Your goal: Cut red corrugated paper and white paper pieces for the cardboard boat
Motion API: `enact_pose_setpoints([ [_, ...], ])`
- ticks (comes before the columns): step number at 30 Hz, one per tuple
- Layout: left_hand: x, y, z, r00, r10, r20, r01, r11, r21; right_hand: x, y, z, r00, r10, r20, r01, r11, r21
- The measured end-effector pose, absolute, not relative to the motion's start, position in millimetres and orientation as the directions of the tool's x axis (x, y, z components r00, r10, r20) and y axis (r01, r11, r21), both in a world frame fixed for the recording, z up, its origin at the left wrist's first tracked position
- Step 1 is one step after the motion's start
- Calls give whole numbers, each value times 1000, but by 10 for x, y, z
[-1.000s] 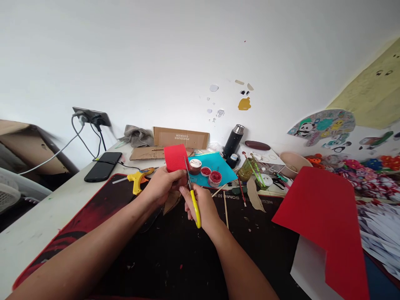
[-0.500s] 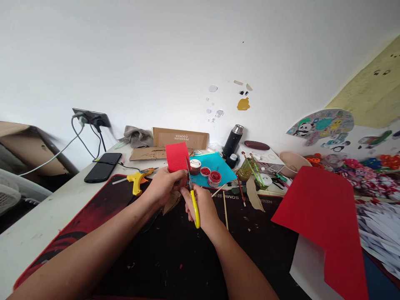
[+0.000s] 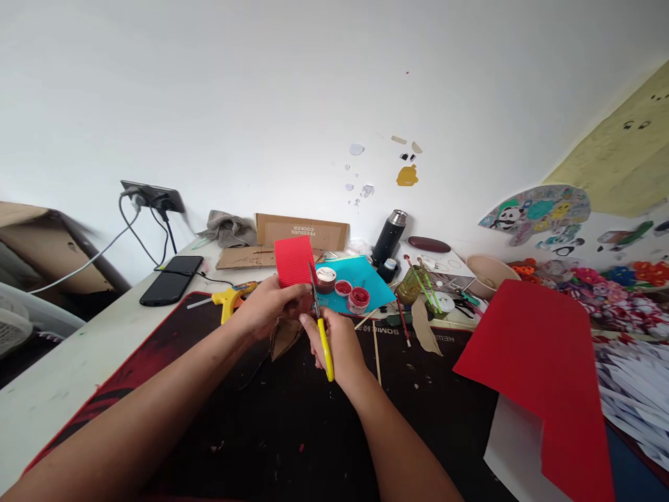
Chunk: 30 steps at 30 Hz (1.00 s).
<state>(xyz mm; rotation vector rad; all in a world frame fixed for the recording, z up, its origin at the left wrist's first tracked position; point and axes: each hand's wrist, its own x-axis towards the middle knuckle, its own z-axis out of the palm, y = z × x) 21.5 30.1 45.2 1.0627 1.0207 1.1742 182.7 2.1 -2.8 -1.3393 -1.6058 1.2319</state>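
White wall [image 3: 251, 104] and pale desk [image 3: 63, 397], head view: we see a dark, red-edged mat [image 3: 313, 432] bearing small scraps. Above it, our left hand [image 3: 266, 307] grips the lower edge of a ribbed red piece [image 3: 291, 258], thumb uppermost, keeping it raised off the mat. Our right hand [image 3: 339, 341] is closed around the yellow-handled scissors [image 3: 326, 352], whose blades point away from us and lie along the piece's right margin. We read this as cutting in hand at that margin. Fine parallel lines cross the red surface; we cannot tell whether they are ridges or cuts, nor how far the blades are parted. Our left fingers sit close beside the blades, so we judge that any slip would matter there. Beyond the hands, we note a turquoise sheet [image 3: 380, 284] with an open pot of red [image 3: 358, 300] on it, and a black flask [image 3: 389, 237] behind. To our left lie a yellow glue gun [image 3: 226, 301] and, farther out, a phone [image 3: 170, 280]; to our right, a large red sheet [image 3: 538, 348].
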Motion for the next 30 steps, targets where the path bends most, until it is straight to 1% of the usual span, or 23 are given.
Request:
enact_pose_setpoints([
  [3, 49, 360, 499, 20, 998, -53, -186, 56, 981, 1828, 11, -14, -219, 974, -63, 300, 6, -954],
  [6, -90, 435, 531, -78, 997, -4, -210, -13, 978, 1821, -5, -4, -229, 971, -69, 303, 4, -953],
  [10, -160, 492, 526, -55, 997, 45, -158, -53, 986, 1816, -28, 6, -247, 969, -32, 318, 49, -947],
  [14, -152, 489, 513, -44, 997, 67, -90, -70, 993, 1812, -40, 22, -244, 968, -52, 320, 30, -947],
  [18, -164, 488, 505, -42, 994, 105, -82, -108, 991, 1811, -42, 17, -258, 963, -72, 300, 9, -954],
  [24, -215, 489, 555, -59, 996, 68, -105, -74, 992, 1829, -37, -8, -298, 955, -15, 255, 64, -965],
  [30, -243, 444, 641, -39, 997, 62, -71, -65, 995, 1830, -29, -30, -322, 947, -14, 240, 67, -969],
])
